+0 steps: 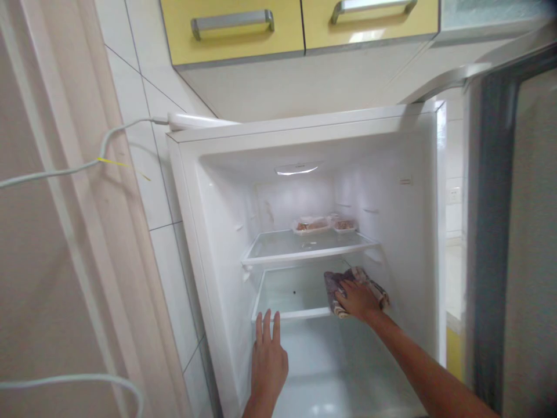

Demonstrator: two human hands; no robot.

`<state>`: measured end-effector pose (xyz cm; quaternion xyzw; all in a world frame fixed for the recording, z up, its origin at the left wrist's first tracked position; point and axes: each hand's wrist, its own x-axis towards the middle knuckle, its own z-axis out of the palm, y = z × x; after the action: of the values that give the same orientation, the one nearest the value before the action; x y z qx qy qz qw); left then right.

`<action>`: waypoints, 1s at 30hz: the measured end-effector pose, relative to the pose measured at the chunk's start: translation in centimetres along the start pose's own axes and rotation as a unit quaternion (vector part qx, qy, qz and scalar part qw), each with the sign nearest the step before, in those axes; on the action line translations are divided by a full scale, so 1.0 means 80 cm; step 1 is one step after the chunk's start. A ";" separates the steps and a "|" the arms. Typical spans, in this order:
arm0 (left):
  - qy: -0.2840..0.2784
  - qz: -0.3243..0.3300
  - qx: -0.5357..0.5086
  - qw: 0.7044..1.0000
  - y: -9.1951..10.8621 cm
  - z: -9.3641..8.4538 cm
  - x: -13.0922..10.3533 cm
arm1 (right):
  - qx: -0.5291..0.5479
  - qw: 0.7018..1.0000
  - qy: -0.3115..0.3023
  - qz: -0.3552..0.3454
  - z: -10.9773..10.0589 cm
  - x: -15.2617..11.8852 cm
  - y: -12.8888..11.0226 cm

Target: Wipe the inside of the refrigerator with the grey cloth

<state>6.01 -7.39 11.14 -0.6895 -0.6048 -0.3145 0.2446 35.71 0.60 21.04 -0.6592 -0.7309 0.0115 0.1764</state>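
Note:
An open white fridge point(191, 191) fills the middle of the view. My right hand point(357, 299) presses flat on a purplish patterned cloth point(333, 281) lying on the second glass shelf point(287, 315), toward its right side. My left hand point(267, 363) is held flat with fingers together, fingertips touching the front edge of that same shelf. The upper glass shelf point(304, 251) carries two wrapped food trays point(311, 224) at the back.
The fridge door point(513, 232) stands open on the right. Yellow cabinets with metal handles point(232, 22) hang above. A tiled wall point(152, 174) and a white cable point(104, 145) lie to the left, beside a beige door frame.

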 end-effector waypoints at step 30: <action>0.162 -0.032 0.021 0.986 0.024 0.043 0.005 | 0.101 0.956 -0.123 -0.247 0.053 0.060 -0.229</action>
<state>8.37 -4.93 9.18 -0.6043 -0.5854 -0.4174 0.3434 16.63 3.75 22.83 -0.4299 -0.8822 0.1222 0.1480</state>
